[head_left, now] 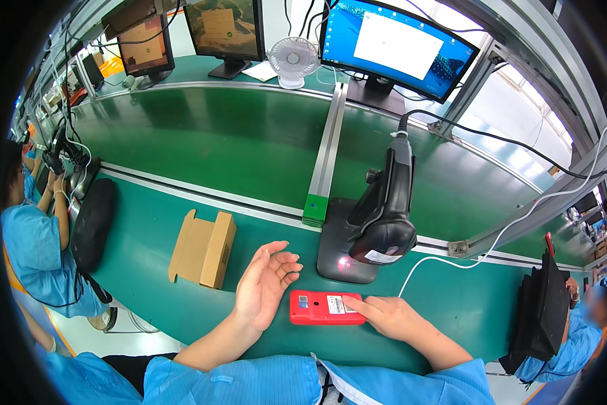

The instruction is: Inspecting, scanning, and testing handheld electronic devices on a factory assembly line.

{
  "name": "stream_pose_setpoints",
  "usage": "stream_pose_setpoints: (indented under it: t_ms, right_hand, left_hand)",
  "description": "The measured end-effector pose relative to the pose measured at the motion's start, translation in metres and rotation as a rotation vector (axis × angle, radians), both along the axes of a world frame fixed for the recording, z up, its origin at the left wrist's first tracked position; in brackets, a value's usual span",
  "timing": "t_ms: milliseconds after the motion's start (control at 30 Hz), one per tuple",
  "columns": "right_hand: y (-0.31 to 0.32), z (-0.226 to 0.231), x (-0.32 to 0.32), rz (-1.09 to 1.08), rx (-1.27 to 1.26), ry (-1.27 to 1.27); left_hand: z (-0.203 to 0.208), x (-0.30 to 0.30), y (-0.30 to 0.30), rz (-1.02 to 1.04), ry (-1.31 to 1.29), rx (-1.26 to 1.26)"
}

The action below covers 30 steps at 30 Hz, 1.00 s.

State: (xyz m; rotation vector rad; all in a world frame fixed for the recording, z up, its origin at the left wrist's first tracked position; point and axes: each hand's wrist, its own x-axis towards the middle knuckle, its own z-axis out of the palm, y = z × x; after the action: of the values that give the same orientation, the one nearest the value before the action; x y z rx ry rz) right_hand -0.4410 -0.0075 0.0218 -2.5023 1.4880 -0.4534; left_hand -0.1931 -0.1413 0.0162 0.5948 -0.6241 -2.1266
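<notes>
A flat red handheld device [306, 316] lies in front of me, its labelled face up, with white labels and a small dark round spot. My right hand [392, 317] grips its right end, fingers across the top. Left of the device, my left hand [263, 287] is raised palm inward, fingers apart and lightly curled, with nothing in it. Just beyond the device stands a black barcode scanner [388, 202] on a stand, its base [337, 260] lit by a pinkish glow. An open brown cardboard box [199, 250] rests on the green table beyond my left hand.
Behind the table runs a green conveyor [202, 128] with metal rails and a crossbar [327, 148]. Monitors [391, 47] and a white fan [293, 59] line the far side. A white cable [482, 260] crosses at right. Black bags [94, 226] and co-workers [43, 236] flank me.
</notes>
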Motion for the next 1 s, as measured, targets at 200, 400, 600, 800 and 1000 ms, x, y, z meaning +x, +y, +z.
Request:
stream_pose_setpoints:
  t_ms: [200, 400, 600, 800, 1000]
  right_hand:
    - [-0.001, 0.003, -0.002, 0.007, -0.06, 0.045]
    - [-0.004, 0.002, -0.006, -0.001, -0.126, 0.035]
    - [-0.013, 0.005, -0.028, -0.059, -0.222, 0.133]
    - [-0.032, -0.007, -0.052, -0.087, -0.311, 0.272]
    - [-0.037, -0.014, -0.054, -0.077, -0.332, 0.203]
  left_hand:
    - [0.001, -0.001, -0.001, 0.008, -0.012, 0.01]
    - [0.003, -0.002, -0.001, 0.02, -0.027, 0.027]
    - [0.003, -0.003, -0.002, 0.027, -0.039, 0.031]
    - [-0.002, -0.004, -0.002, 0.028, -0.052, 0.03]
    - [-0.004, -0.005, -0.003, 0.035, -0.074, 0.036]
